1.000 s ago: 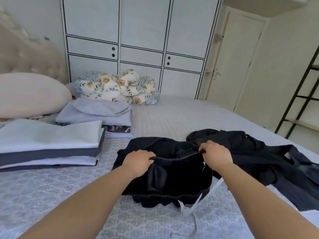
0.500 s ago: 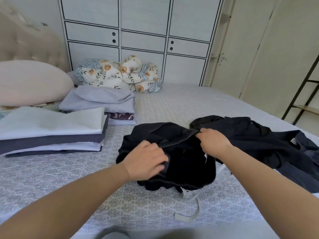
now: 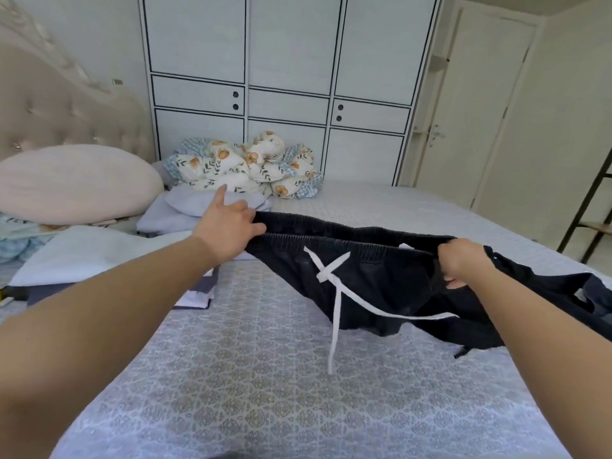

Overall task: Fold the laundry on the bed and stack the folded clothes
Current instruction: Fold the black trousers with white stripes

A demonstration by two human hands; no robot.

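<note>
Black shorts (image 3: 381,286) with a white drawstring (image 3: 334,293) hang stretched above the bed (image 3: 281,392), held by the elastic waistband. My left hand (image 3: 228,226) pinches the left end of the waistband, index finger sticking out. My right hand (image 3: 460,260) grips the right end with curled fingers. Another dark garment (image 3: 563,293) lies crumpled behind my right arm. At the left sit two folded stacks: a white and grey one (image 3: 99,256) near me and a lilac one (image 3: 172,217) behind it.
A pink pillow (image 3: 73,180) and a tufted headboard (image 3: 66,111) are at the far left. A floral bundle of bedding (image 3: 251,167) lies at the bed's far side before a white wardrobe (image 3: 281,77). A dark shelf frame (image 3: 592,200) stands right.
The shorts were bunched on the bed under both hands; now they are lifted and pulled wide by the waistband, my hands far apart, the drawstring dangling.
</note>
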